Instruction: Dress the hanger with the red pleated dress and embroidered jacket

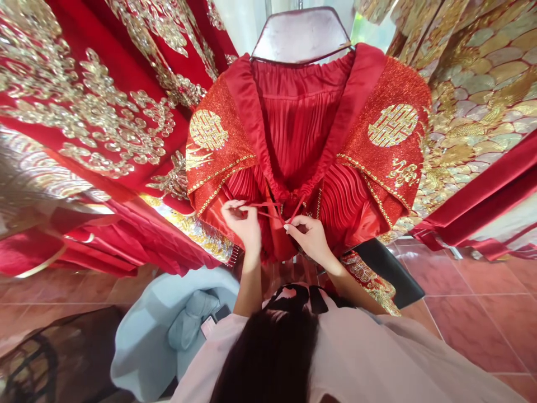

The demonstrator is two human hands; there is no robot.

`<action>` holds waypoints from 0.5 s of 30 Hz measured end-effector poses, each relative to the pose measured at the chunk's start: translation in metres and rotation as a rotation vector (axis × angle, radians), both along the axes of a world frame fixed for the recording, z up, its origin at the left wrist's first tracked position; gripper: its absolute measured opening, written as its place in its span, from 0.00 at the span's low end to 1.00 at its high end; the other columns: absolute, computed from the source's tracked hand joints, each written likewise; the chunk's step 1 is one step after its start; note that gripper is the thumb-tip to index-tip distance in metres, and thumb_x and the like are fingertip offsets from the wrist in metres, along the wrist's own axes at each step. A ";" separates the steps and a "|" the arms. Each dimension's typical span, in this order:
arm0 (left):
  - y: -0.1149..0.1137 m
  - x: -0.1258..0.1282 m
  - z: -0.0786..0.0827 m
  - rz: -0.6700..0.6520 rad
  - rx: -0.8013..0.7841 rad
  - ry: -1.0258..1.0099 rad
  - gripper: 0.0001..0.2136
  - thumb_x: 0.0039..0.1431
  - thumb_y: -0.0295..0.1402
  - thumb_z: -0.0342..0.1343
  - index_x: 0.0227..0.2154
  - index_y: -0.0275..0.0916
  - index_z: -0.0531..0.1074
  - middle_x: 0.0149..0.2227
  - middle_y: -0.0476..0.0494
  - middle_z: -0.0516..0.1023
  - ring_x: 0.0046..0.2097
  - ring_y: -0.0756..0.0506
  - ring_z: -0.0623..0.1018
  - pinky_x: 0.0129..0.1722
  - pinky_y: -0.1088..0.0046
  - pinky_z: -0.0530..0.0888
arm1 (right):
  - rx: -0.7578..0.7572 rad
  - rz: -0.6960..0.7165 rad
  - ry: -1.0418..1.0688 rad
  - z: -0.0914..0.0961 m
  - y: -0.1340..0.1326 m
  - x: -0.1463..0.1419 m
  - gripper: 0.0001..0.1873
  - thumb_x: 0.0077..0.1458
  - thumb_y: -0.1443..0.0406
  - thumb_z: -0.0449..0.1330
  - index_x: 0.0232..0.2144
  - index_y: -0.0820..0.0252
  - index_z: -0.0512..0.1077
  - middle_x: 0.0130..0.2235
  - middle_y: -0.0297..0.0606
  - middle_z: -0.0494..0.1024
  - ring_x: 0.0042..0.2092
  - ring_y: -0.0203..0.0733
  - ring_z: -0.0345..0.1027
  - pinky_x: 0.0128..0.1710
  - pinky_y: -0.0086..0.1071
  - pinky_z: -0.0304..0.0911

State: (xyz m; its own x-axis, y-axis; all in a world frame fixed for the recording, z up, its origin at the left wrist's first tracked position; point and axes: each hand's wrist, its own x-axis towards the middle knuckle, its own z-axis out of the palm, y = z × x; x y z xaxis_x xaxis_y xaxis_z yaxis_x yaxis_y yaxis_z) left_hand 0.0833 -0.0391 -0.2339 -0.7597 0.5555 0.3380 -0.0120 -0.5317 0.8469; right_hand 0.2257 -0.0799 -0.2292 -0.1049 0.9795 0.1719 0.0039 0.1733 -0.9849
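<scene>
A red skirt with pleats and glittery panels (369, 95) hangs from a hanger (300, 36) in front of me. Gold embroidery and beaded edging decorate its panels. From its gathered band, thin red drawstrings (266, 205) come out at the low middle. My left hand (243, 221) pinches the string and draws it out to the left. With thumb and forefinger together, my right hand (309, 235) grips the string just below the gathered band. Between the two hands the strings run nearly level and cross.
Red garments with silvery beadwork (121, 129) hang on the left, and a gold scale-patterned garment (482, 101) on the right. A light blue armchair (142, 330) with a cushion and a phone stands low left. A black flat surface (394, 274) shows behind my right arm, above the tiled floor (478, 319).
</scene>
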 end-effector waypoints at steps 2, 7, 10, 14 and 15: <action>0.005 -0.020 -0.005 0.059 -0.038 -0.025 0.17 0.36 0.20 0.52 0.33 0.39 0.61 0.33 0.51 0.65 0.32 0.56 0.68 0.31 0.82 0.65 | 0.016 0.012 -0.018 0.000 0.000 0.001 0.13 0.48 0.59 0.59 0.20 0.62 0.68 0.24 0.34 0.72 0.26 0.32 0.62 0.29 0.26 0.58; 0.002 -0.049 -0.026 0.083 -0.227 -0.116 0.16 0.35 0.20 0.50 0.32 0.38 0.62 0.34 0.49 0.66 0.33 0.53 0.68 0.36 0.76 0.67 | 0.063 0.018 -0.071 0.000 0.002 0.009 0.11 0.50 0.60 0.58 0.22 0.62 0.68 0.26 0.34 0.72 0.27 0.32 0.63 0.29 0.26 0.58; -0.010 -0.028 -0.025 0.108 -0.165 0.159 0.16 0.37 0.22 0.53 0.33 0.38 0.65 0.38 0.47 0.69 0.41 0.49 0.70 0.46 0.72 0.66 | 0.115 0.032 -0.130 0.002 0.004 0.012 0.09 0.52 0.62 0.57 0.24 0.61 0.69 0.26 0.34 0.72 0.28 0.33 0.64 0.30 0.26 0.59; -0.025 0.022 -0.008 -0.555 -0.152 0.299 0.09 0.54 0.36 0.50 0.34 0.38 0.69 0.33 0.45 0.73 0.36 0.47 0.73 0.39 0.70 0.70 | 0.196 0.050 -0.213 0.004 0.006 0.014 0.07 0.54 0.64 0.55 0.28 0.61 0.70 0.29 0.36 0.74 0.32 0.36 0.66 0.35 0.29 0.62; -0.027 0.032 -0.003 -0.705 -0.189 0.298 0.11 0.58 0.40 0.47 0.33 0.37 0.69 0.29 0.45 0.73 0.32 0.48 0.73 0.34 0.72 0.70 | 0.206 0.055 -0.233 0.005 0.006 0.016 0.07 0.54 0.64 0.55 0.29 0.61 0.70 0.30 0.36 0.74 0.32 0.36 0.67 0.36 0.30 0.62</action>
